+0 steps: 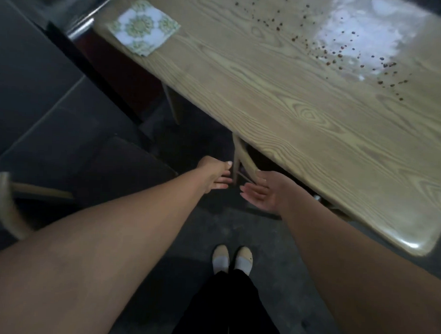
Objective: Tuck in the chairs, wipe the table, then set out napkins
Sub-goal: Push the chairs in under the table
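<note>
Wooden chair (244,160), stiff and likely light, sits tucked under the table (315,135) just ahead of your empty, spread left hand (215,174) and right hand (261,193): take it by the curved back rail.

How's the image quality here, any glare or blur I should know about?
Head view: dim overall; a bright window glare washes out the far part of the table among the crumbs; the napkin and left chair back are motion-blurred; wide-angle distortion stretches both forearms.
</note>
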